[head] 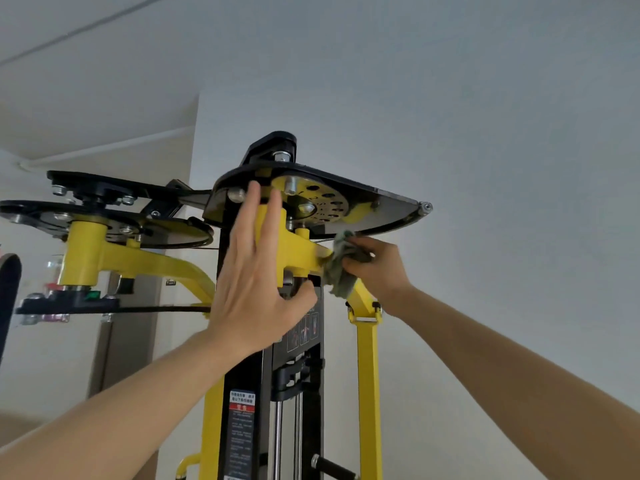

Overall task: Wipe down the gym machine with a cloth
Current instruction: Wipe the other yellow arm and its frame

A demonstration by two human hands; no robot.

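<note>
The yellow and black steel gym machine (pixel 367 375) is seen from below. Its column rises from 6 o'clock to a black fan-shaped top plate (pixel 346 187) just above the centre. Under that plate sits a round yellow disc with a ring of holes (pixel 323 199), and below the disc a yellow pivot arm (pixel 301 252) points toward 3 o'clock.

The left hand (pixel 252 271) comes in from 7 o'clock. Its fingers are straight and laid flat against the yellow hub of the arm, pointing to 12 o'clock, and the thumb is spread out under the hub toward 3 o'clock.

The right hand (pixel 377 268) comes in from 4 o'clock, at 3 o'clock of the left hand and apart from it. Its fingers are curled round a crumpled grey-green cloth (pixel 341 268). The cloth is pressed against the outer end of the pivot arm, just under the rim of the top plate, and a loose corner hangs toward 6 o'clock.

At 9 o'clock a second yellow arm (pixel 104 258) hangs under its own black plates. Toward 6 o'clock the column carries a black warning label with a red band (pixel 240 434), and just to its right are two chrome guide rods (pixel 298 427). A pale wall (pixel 485 98) fills the view from 12 to 3 o'clock.
</note>
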